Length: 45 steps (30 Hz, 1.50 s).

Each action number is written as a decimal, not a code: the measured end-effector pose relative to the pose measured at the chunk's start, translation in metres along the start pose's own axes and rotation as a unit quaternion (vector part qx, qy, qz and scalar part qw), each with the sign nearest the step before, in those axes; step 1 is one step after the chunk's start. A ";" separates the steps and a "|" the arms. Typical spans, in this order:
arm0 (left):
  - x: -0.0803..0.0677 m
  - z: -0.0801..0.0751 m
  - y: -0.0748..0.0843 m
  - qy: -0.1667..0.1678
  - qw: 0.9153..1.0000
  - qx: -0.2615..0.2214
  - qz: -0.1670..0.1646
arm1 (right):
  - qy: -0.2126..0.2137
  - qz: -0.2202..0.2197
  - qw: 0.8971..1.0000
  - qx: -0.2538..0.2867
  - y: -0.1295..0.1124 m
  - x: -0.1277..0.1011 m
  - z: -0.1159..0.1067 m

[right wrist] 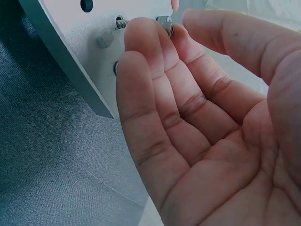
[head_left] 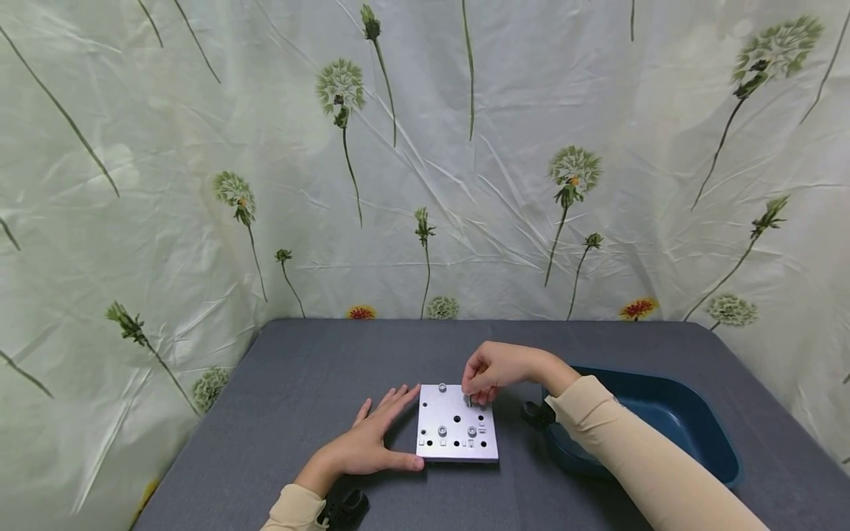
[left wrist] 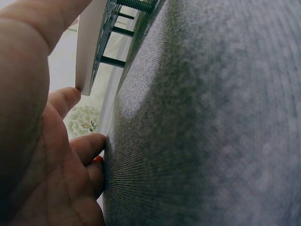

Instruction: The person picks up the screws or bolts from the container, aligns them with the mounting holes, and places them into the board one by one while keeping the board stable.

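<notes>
Metal plate (head_left: 457, 426): square, light grey, drilled with holes, lying flat on the grey tabletop (head_left: 285, 398) just in front of the person, raised a little on threaded posts seen from the left wrist view.

Left hand (head_left: 368, 442): laid flat on the tabletop against the plate's left edge, fingers (head_left: 388, 402) straight and spread, thumb along the near corner. It grips nothing; judged to be bracing the plate so it does not slide or turn.

Right hand (head_left: 488, 371): arched over the plate's far right corner, fingertips drawn together and pinching a small metal fastener (right wrist: 164, 21) at a hole. In the right wrist view the thumb and first fingers close round it beside a short threaded stud (right wrist: 121, 22). Whether it is a nut or a screw head is too small to tell.

Three similar fittings (head_left: 442, 429) already stand in the plate; several holes are open.

Dark blue tray (head_left: 671, 420): on the tabletop to the right, under the right forearm, near the plate; contents hidden.

Dandelion-print cloth (head_left: 425, 147) hangs behind.
</notes>
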<state>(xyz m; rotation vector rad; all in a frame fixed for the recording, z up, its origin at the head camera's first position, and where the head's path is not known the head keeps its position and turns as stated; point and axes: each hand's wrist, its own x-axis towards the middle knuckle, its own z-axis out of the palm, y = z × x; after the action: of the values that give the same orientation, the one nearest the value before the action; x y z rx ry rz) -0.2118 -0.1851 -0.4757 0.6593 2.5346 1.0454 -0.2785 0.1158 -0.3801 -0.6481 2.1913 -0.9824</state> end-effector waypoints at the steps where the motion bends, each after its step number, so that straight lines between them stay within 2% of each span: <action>1: 0.000 0.000 0.000 0.000 1.000 0.001 0.000 | 0.000 0.000 1.000 -0.001 0.000 0.000 0.000; 15: -0.001 0.000 0.000 -0.001 1.000 0.004 -0.004 | 0.006 0.013 1.000 -0.011 -0.001 0.000 0.000; 25: 0.000 0.000 0.001 0.000 1.000 0.002 -0.003 | 0.004 0.007 1.000 -0.020 0.001 -0.004 -0.002; 36: 0.000 -0.001 -0.001 0.001 1.000 0.004 -0.006 | -0.004 0.006 1.000 -0.015 0.001 -0.019 -0.007; 45: 0.000 0.000 -0.001 -0.001 1.000 -0.002 0.002 | -0.008 0.002 1.000 -0.022 0.011 -0.047 -0.017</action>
<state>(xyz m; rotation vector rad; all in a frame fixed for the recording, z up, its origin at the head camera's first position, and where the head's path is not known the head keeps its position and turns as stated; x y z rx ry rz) -0.2118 -0.1855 -0.4760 0.6641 2.5308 1.0495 -0.2613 0.1609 -0.3631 -0.6688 2.2048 -0.9277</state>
